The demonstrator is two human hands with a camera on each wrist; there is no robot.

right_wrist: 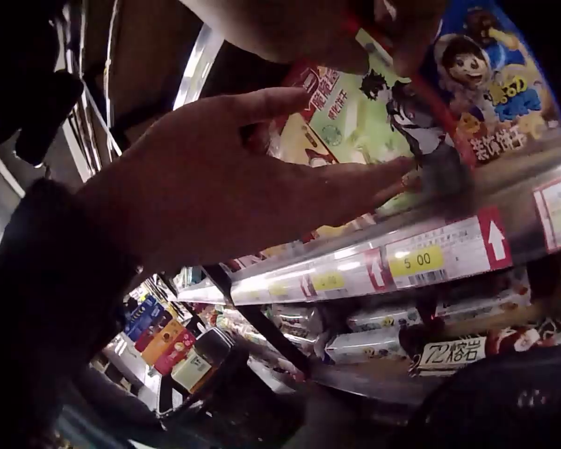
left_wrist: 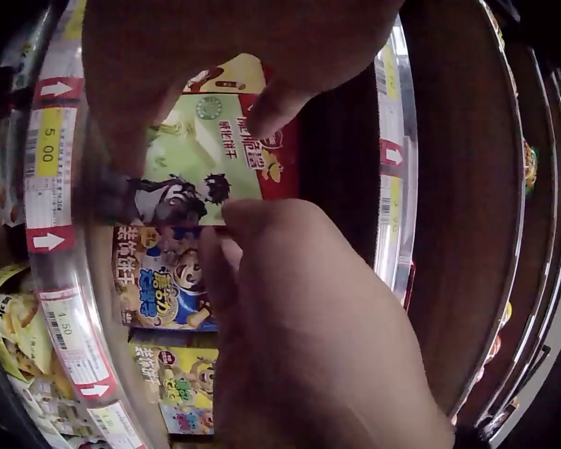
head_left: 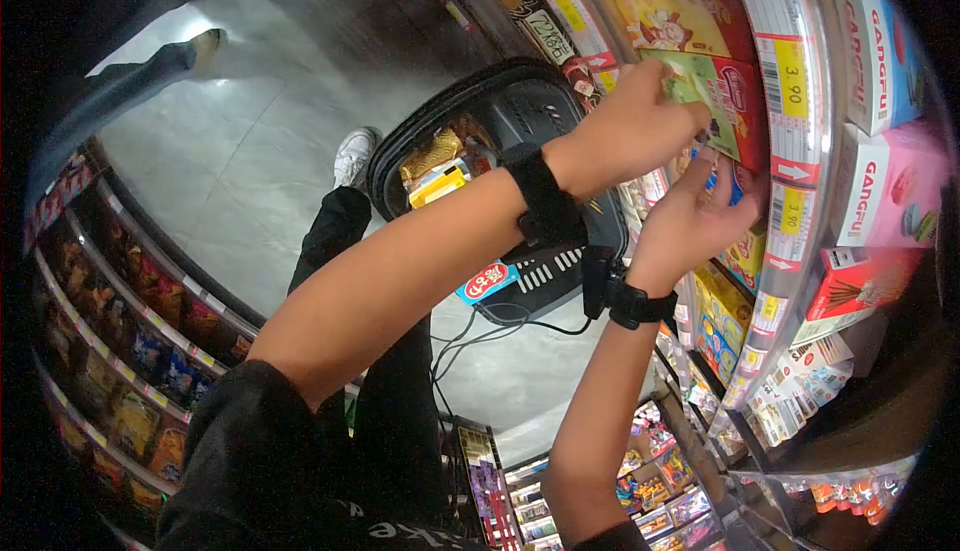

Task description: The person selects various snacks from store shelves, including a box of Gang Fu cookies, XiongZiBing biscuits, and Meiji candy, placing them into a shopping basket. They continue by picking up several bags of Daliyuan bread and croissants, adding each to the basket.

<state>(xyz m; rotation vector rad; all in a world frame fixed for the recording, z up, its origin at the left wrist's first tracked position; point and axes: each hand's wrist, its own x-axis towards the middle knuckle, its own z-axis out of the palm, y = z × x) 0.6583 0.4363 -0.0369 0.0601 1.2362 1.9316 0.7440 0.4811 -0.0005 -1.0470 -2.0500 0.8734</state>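
A green-and-red snack packet [head_left: 715, 96] lies among packets on the shelf. My left hand [head_left: 630, 126] holds it from above; in the left wrist view that hand [left_wrist: 234, 47] has its thumb over one edge and fingers at the other. The right wrist view shows the left hand [right_wrist: 234, 173] beside the green packet [right_wrist: 360, 112]. My right hand [head_left: 695, 231] has its fingertips at the packet's lower edge, next to a blue packet [left_wrist: 173, 281]; the right hand [left_wrist: 309, 318] seems to pinch that edge. Its exact grip is partly hidden.
A black basket [head_left: 400, 131] with yellow packages stands below, left of the shelf. Price strips [head_left: 790, 81] edge the shelf, with boxed goods [head_left: 890, 191] beyond. Another person's leg [head_left: 130, 91] is at upper left; a cable [head_left: 510, 323] hangs near my wrist.
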